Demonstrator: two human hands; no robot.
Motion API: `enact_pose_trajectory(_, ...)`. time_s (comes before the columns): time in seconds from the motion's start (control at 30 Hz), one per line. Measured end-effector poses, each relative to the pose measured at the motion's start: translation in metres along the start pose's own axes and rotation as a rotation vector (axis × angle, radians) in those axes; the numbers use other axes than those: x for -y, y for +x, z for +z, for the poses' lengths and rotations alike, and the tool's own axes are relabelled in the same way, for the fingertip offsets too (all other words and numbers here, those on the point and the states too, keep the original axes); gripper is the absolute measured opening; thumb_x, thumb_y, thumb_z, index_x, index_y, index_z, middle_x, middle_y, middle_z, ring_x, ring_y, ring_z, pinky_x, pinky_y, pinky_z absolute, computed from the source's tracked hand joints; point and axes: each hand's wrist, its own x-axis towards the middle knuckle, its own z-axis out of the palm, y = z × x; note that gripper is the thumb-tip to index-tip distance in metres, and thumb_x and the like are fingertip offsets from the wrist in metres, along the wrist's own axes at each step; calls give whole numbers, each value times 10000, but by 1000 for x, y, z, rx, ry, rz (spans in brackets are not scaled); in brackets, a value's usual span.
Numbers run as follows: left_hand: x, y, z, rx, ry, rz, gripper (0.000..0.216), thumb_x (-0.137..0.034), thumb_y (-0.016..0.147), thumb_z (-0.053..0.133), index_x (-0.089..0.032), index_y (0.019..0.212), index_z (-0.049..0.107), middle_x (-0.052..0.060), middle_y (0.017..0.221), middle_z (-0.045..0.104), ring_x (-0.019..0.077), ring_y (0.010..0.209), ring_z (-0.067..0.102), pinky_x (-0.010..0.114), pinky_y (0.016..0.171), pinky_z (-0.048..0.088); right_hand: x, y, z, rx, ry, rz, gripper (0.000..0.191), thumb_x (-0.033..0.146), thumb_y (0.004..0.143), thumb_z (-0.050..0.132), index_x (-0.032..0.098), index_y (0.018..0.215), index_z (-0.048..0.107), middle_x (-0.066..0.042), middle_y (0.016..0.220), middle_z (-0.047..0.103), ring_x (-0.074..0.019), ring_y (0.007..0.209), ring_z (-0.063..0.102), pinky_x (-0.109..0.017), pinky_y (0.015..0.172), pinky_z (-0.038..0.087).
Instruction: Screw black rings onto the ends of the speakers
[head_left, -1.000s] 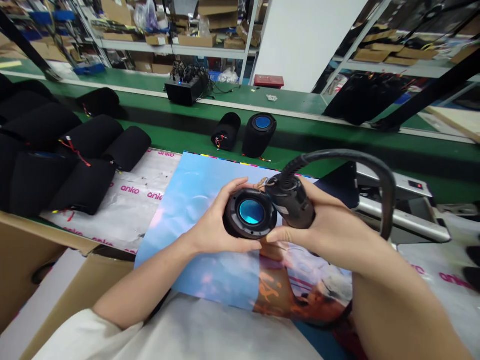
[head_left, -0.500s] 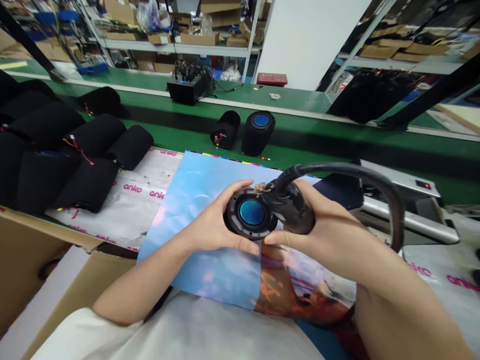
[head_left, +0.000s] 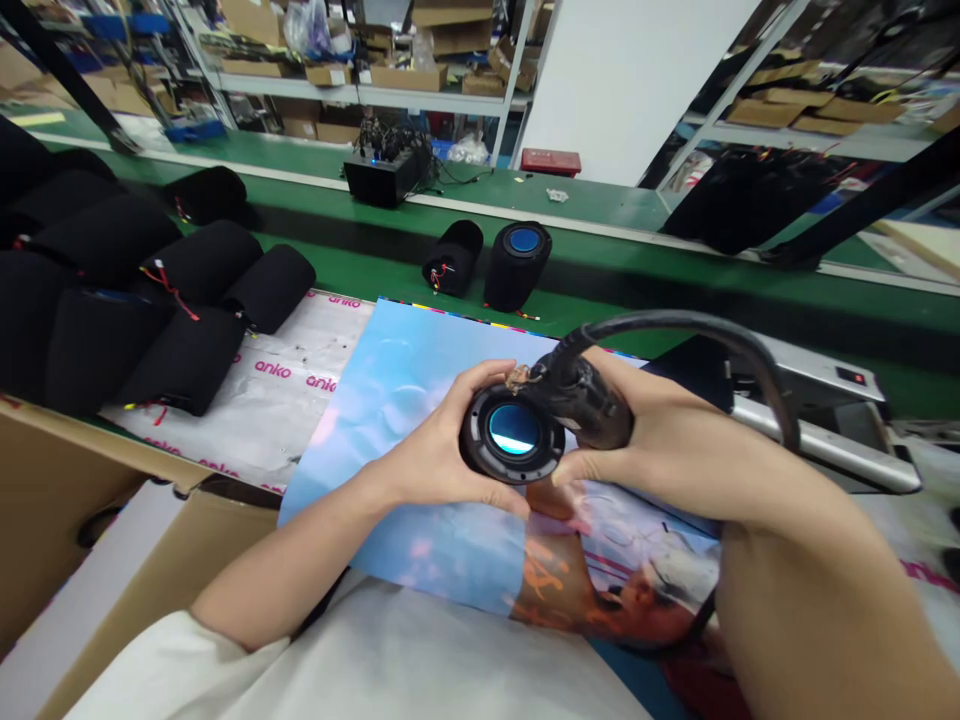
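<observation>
A black round speaker point(head_left: 480, 450) with a shiny blue disc in its end stands upright over the printed sheet, end facing up. Wrapped around its left side is my left hand point(head_left: 442, 450), thumb in front and fingers behind. My right hand point(head_left: 637, 440) grips a black hot glue gun point(head_left: 600, 405) with a thick hose point(head_left: 697, 318) arching over to the right. The gun's tip, crusted with brown residue, lies at the speaker's top rim. My right thumb and fingertips are close to the speaker's right side; whether they touch it I cannot tell.
Several black cylinders point(head_left: 184, 360) with red wires are piled at the left. Two more, one a blue-ended speaker point(head_left: 517, 265), stand beyond the printed sheet point(head_left: 352, 430). A silver machine point(head_left: 817, 420) sits at the right; a cardboard box point(head_left: 202, 540) is at lower left.
The speaker and both hands have shifted slightly right in the view. A bright reflection now shows on the blue disc. The glue gun stays at the rim.
</observation>
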Motion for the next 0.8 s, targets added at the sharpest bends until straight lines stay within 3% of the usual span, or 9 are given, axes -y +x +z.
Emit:
enact_pose_trajectory(0.13,3,0,2,-22,-1,46,1144,-491,611,1046,-325,1521,372,135,1594,506,386,1511,518,583,1278,422,3,0,1,-45,-12,33,503,444,660,861,217,1046,630,-10,884,669,-191,766,611,-278,625,469)
enact_pose_trajectory(0.27,12,-2,5,-66,8,6,1165,-585,587,1030,-321,1522,388,138,1568,506,395,1479,537,612,1266,421,12,-14,19,-204,-42,204,571,467,608,785,229,1092,601,-51,878,700,-233,725,635,-288,574,460)
enact_pose_trajectory(0.37,17,-4,5,-67,-6,11,1190,-550,575,1045,-348,1541,381,125,1580,479,383,1471,541,584,1270,428,16,-27,37,-307,-45,276,646,566,683,771,246,1216,594,-48,781,670,-229,616,618,-299,526,453)
enact_pose_trajectory(0.47,17,-5,3,-31,-21,70,1155,-414,607,1059,-407,1551,393,80,1576,494,347,1476,548,547,1275,432,16,-35,50,-296,-40,310,601,571,753,753,308,1279,633,-38,769,671,-225,589,625,-297,512,460)
enact_pose_trajectory(0.63,6,-2,3,-3,-74,47,1110,-384,588,1067,-335,1518,464,91,1557,569,369,1482,556,558,1276,426,6,-30,57,-422,-14,447,680,629,584,829,308,1166,681,-53,882,739,-308,754,705,-403,599,572)
enact_pose_trajectory(0.73,1,2,5,-76,-21,-41,1047,-456,589,1058,-251,1450,499,139,1482,628,373,1402,623,537,1210,500,0,-28,50,-419,129,320,732,568,545,904,304,1200,713,-60,1092,772,-336,964,741,-415,689,623)
enact_pose_trajectory(0.8,0,2,6,-94,41,-61,1012,-483,617,1036,-226,1435,498,152,1430,660,351,1336,670,494,1144,554,-5,-36,39,-491,306,185,667,531,585,960,289,1163,728,-44,954,770,-276,839,739,-378,682,613)
